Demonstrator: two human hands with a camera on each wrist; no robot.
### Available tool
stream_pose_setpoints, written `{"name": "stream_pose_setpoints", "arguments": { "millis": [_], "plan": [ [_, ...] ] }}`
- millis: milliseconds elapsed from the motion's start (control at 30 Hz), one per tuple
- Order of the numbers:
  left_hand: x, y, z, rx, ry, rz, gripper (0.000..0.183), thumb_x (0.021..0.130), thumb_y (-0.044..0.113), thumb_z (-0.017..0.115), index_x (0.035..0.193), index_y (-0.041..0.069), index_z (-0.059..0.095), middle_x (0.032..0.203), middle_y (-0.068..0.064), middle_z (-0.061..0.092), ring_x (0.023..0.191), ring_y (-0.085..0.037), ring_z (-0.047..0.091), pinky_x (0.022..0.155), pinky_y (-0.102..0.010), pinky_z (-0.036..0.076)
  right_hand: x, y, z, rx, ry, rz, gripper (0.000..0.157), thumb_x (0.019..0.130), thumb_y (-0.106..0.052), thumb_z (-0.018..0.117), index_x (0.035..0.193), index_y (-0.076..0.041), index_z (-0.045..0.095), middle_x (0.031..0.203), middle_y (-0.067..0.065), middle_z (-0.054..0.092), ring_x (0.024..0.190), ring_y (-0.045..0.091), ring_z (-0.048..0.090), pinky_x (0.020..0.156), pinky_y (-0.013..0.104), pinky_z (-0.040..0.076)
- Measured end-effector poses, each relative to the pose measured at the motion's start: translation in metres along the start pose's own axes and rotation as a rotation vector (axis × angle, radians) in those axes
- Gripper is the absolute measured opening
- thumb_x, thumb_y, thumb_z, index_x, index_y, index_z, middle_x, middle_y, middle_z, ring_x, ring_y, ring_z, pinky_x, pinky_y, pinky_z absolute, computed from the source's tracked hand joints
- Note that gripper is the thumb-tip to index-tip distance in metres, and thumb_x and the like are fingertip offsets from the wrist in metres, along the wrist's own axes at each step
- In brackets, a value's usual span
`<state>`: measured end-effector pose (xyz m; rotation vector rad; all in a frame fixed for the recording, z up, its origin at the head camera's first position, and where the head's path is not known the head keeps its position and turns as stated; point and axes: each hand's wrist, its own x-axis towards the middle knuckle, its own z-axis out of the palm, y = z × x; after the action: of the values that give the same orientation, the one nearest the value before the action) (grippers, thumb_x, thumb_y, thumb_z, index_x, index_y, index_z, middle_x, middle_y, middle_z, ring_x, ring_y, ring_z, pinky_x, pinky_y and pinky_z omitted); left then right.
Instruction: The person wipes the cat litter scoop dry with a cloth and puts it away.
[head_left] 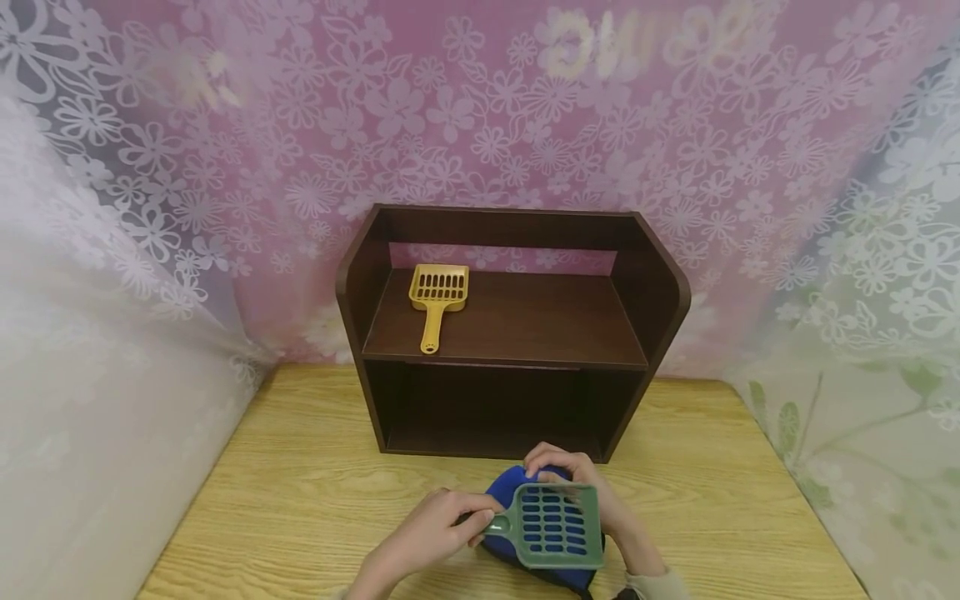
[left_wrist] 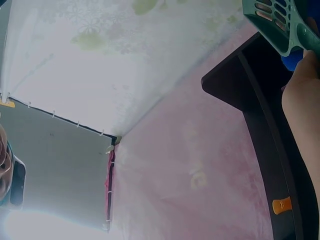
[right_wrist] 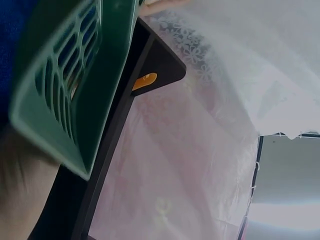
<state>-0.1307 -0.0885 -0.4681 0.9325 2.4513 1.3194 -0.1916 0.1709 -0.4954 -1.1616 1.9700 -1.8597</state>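
My left hand grips the handle of a green slotted litter scoop, its head pointing right. Directly behind the scoop is a blue cloth with a dark edge, mostly covered by the scoop head. The fingers of my right hand curl over the cloth's upper edge, and its lower palm is hidden behind the scoop. In the right wrist view the slotted scoop head looms close to that hand, with blue fabric beside it.
Beyond the hands, a dark brown two-level shelf stands on the wooden table. A yellow litter scoop lies on its upper level at the left, handle toward me. Floral curtains enclose the back and sides.
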Motion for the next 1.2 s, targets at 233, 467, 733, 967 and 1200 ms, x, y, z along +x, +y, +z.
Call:
{"name": "stream_pose_setpoints", "arguments": {
  "millis": [233, 467, 733, 967, 1200],
  "plan": [
    [-0.007, -0.007, -0.006, -0.007, 0.037, -0.083, 0.023, 0.098, 0.037, 0.04, 0.1, 0.034, 0.063, 0.062, 0.014, 0.049, 0.052, 0.0, 0.042, 0.05, -0.018, 0.037, -0.012, -0.002, -0.015, -0.013, 0.151, 0.083, 0.02, 0.096, 0.0, 0.043, 0.101, -0.002, 0.061, 0.107, 0.011, 0.056, 0.104, 0.02, 0.051, 0.09, 0.026, 0.041],
    [-0.008, -0.01, -0.01, 0.04, 0.135, -0.096, 0.021, 0.098, 0.034, 0.041, 0.093, 0.03, 0.061, 0.061, 0.014, 0.045, 0.049, -0.001, 0.037, 0.049, -0.019, 0.033, -0.019, -0.006, -0.007, 0.184, 0.342, 0.215, 0.021, 0.098, -0.011, 0.043, 0.114, -0.003, 0.053, 0.104, 0.003, 0.058, 0.095, 0.011, 0.058, 0.076, 0.023, 0.05],
    [-0.003, -0.008, -0.009, -0.001, 0.219, -0.096, 0.021, 0.098, 0.034, 0.041, 0.091, 0.028, 0.061, 0.061, 0.011, 0.05, 0.051, 0.0, 0.04, 0.05, -0.018, 0.036, -0.019, -0.002, 0.019, 0.508, 0.369, 0.112, 0.024, 0.1, -0.004, 0.032, 0.118, -0.006, 0.047, 0.107, 0.005, 0.057, 0.093, 0.012, 0.061, 0.071, 0.024, 0.053],
    [-0.004, -0.01, -0.015, -0.083, 0.24, -0.114, 0.022, 0.098, 0.033, 0.041, 0.093, 0.024, 0.061, 0.06, 0.008, 0.048, 0.049, -0.001, 0.036, 0.047, -0.018, 0.034, -0.021, 0.001, 0.026, 0.477, 0.406, 0.129, 0.025, 0.098, 0.0, 0.036, 0.114, -0.011, 0.051, 0.104, 0.002, 0.061, 0.091, 0.01, 0.062, 0.072, 0.024, 0.052],
    [-0.008, -0.012, -0.01, -0.08, 0.124, -0.076, 0.022, 0.099, 0.03, 0.041, 0.095, 0.024, 0.061, 0.061, 0.009, 0.048, 0.05, 0.0, 0.038, 0.05, -0.017, 0.035, -0.013, -0.008, 0.01, 0.339, 0.504, 0.16, 0.022, 0.099, -0.008, 0.037, 0.115, -0.011, 0.053, 0.099, 0.001, 0.062, 0.085, 0.011, 0.061, 0.066, 0.025, 0.052]
  ]
}}
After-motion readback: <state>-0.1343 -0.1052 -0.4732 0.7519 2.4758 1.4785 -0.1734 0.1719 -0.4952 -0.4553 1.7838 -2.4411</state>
